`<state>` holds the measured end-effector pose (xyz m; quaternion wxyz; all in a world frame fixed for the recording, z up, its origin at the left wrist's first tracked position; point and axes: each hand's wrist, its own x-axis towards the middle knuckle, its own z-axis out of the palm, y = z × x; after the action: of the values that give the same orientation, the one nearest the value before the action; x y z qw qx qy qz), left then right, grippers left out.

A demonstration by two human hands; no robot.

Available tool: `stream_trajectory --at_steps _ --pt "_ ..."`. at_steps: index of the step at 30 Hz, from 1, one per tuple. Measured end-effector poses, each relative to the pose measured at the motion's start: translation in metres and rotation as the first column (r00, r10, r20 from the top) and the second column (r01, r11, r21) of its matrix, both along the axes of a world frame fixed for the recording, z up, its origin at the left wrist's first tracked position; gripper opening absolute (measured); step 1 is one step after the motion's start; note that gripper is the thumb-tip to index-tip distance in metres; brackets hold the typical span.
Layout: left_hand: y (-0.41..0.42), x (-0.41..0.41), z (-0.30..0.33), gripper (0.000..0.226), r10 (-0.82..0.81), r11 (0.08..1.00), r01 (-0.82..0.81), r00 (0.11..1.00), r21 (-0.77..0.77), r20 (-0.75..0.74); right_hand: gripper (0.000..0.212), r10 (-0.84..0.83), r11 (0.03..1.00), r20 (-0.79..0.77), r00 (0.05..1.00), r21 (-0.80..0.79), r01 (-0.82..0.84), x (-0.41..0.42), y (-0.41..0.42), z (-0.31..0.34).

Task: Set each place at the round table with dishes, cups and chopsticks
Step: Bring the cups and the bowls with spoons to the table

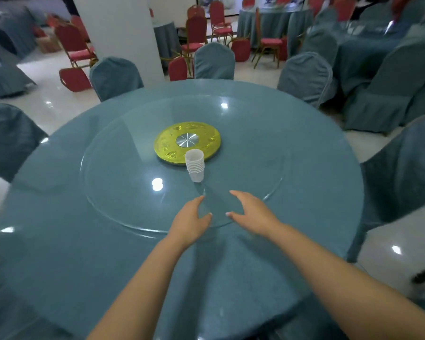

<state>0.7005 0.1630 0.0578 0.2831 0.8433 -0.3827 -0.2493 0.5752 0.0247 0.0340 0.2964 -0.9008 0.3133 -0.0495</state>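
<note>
Plastic cup stack (195, 165) at 12 o'clock; left hand (190, 220) and right hand (252, 214) spread, empty, over the counter (59, 241), likely reaching.

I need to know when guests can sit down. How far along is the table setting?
Barely begun. Done: a stack of white cups stands on the glass turntable, by the gold hub. In hand: nothing; the left hand and right hand hover open near the turntable's edge, short of the cups. Left: every place on the round table lacks a cup, and no dishes or chopsticks are in view.
</note>
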Motion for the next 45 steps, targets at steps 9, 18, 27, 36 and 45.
stream_trajectory --at_steps 9,18,27,36,45 --pt "0.001 -0.116 0.027 0.056 -0.250 0.966 0.255 0.964 -0.050 0.087 0.064 -0.164 0.981 0.004 0.986 -0.104 0.164 -0.160 0.042 0.028" --pt "-0.044 -0.268 0.039 0.054 -0.540 0.831 0.549 0.835 -0.087 0.105 0.057 -0.459 0.885 0.024 0.888 -0.081 0.459 -0.338 0.066 0.055" --pt "-0.076 -0.454 0.041 0.050 -0.767 0.633 0.766 0.640 -0.115 0.041 0.055 -0.698 0.714 -0.001 0.716 -0.063 0.697 -0.533 0.082 0.054" --pt "-0.101 -0.625 0.022 0.048 -0.815 0.580 0.813 0.578 -0.060 -0.043 0.053 -0.796 0.605 -0.034 0.604 -0.041 0.795 -0.710 0.072 0.035" --pt "-0.124 -0.759 -0.023 0.051 -0.866 0.482 0.873 0.488 0.079 -0.111 0.051 -0.841 0.521 -0.153 0.518 0.028 0.853 -0.846 0.065 -0.005"
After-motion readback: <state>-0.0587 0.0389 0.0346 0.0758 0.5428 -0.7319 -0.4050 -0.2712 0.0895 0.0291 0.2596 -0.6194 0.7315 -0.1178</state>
